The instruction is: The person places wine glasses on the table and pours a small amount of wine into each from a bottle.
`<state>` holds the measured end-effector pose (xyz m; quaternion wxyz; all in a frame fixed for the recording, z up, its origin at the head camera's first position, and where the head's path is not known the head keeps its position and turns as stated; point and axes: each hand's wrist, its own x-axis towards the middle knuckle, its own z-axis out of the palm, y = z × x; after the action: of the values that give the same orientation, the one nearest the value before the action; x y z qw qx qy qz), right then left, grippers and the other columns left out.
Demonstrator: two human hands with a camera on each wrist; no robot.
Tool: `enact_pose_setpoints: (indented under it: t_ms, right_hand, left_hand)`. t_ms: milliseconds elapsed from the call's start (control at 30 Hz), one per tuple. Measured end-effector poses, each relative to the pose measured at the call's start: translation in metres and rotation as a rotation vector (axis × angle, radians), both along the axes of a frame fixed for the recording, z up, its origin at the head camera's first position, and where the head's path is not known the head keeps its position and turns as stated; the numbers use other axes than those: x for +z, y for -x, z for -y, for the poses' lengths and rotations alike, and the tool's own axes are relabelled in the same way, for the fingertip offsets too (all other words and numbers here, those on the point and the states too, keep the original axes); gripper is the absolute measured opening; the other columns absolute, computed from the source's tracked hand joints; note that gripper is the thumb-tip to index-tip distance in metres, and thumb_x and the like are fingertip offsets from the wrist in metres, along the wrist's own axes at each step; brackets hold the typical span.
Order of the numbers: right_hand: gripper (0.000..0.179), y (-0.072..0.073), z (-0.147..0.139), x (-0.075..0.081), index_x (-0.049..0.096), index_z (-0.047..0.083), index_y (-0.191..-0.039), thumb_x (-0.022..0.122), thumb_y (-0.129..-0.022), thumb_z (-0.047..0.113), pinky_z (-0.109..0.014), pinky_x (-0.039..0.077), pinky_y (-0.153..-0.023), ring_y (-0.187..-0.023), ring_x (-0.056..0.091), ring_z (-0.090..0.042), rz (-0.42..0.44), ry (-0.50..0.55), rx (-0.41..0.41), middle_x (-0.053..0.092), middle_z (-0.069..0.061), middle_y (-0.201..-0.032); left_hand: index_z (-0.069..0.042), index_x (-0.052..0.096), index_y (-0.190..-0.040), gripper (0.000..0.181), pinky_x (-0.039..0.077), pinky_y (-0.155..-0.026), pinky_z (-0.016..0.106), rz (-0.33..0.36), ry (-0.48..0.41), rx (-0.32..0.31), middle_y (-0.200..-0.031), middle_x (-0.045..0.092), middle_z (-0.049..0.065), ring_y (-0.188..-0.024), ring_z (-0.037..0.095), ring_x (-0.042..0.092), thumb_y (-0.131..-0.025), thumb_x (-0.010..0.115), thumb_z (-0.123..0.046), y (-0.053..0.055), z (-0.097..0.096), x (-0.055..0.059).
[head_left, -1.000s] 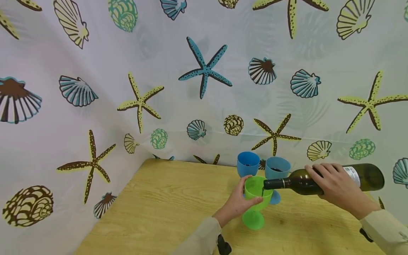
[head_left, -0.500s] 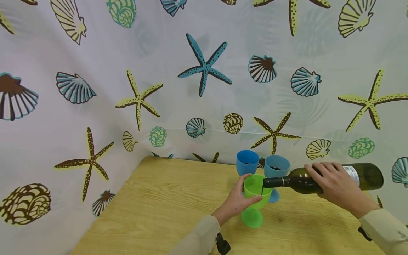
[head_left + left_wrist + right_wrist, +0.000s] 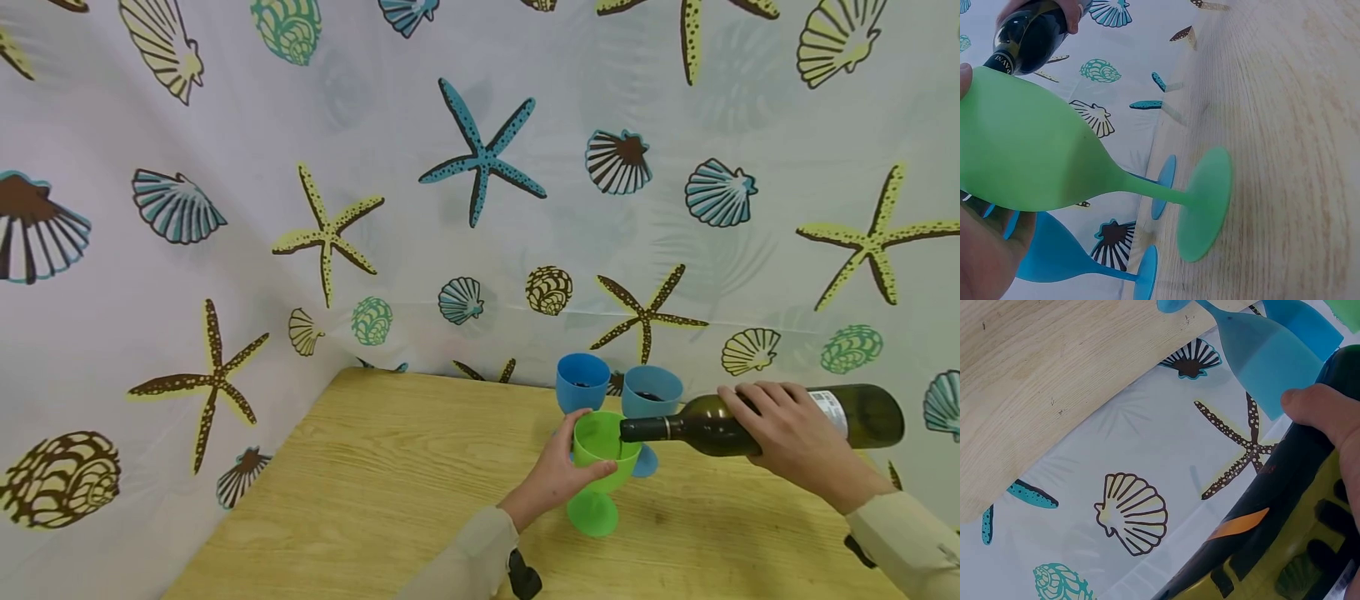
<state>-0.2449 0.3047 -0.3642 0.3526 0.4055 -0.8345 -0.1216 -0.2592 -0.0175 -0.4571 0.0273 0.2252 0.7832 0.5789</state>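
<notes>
My left hand (image 3: 551,479) grips the bowl of a green goblet (image 3: 611,479), its thumb on the near side. In the left wrist view the goblet's round foot (image 3: 1205,203) is at the tabletop; whether it touches the wood I cannot tell. My right hand (image 3: 798,437) holds a dark green wine bottle (image 3: 712,427) round its body, tipped nearly level. The bottle's mouth is over the goblet's right rim, and a thin dark stream (image 3: 620,451) runs down into the bowl. The level inside the green goblet is not visible.
Behind the green goblet stand a darker blue goblet (image 3: 582,387) and a lighter blue goblet (image 3: 652,392), both with dark liquid inside. The wooden table (image 3: 390,467) meets a hanging sheet (image 3: 510,242) printed with shells and starfish at its back and left.
The head view has shifted slightly. Both hands keep their holds, the bottle stays tipped, and the dark stream shows in every frame.
</notes>
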Motion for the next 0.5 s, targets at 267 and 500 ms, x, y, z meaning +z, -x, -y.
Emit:
enact_pose_setpoints:
  t_ms: [267,500]
  right_hand:
    - [0.102,-0.0005,0.0012,0.0041,0.052,-0.002,-0.125,0.095,-0.038,0.029,-0.054,0.044,-0.075,-0.091,0.056,-0.039,-0.001,-0.015,0.008,0.057,-0.021,-0.104]
    - [0.103,-0.0017,0.0028,0.0064,0.050,-0.002,-0.125,0.095,-0.038,0.028,-0.055,0.044,-0.076,-0.091,0.056,-0.039,0.001,-0.021,0.010,0.057,-0.021,-0.104]
  left_hand:
    - [-0.021,0.026,-0.147,0.077,0.043,-0.094,0.043,0.017,0.000,0.002,-0.135,0.044,0.004,-0.120,0.023,0.048,-0.086,0.069,-0.037,-0.0002,0.0000,0.0004]
    - [-0.020,0.026,-0.147,0.077,0.044,-0.093,0.041,0.018,0.001,-0.002,-0.133,0.046,0.003,-0.117,0.022,0.050,-0.086,0.069,-0.037,-0.0002,0.0006,0.0007]
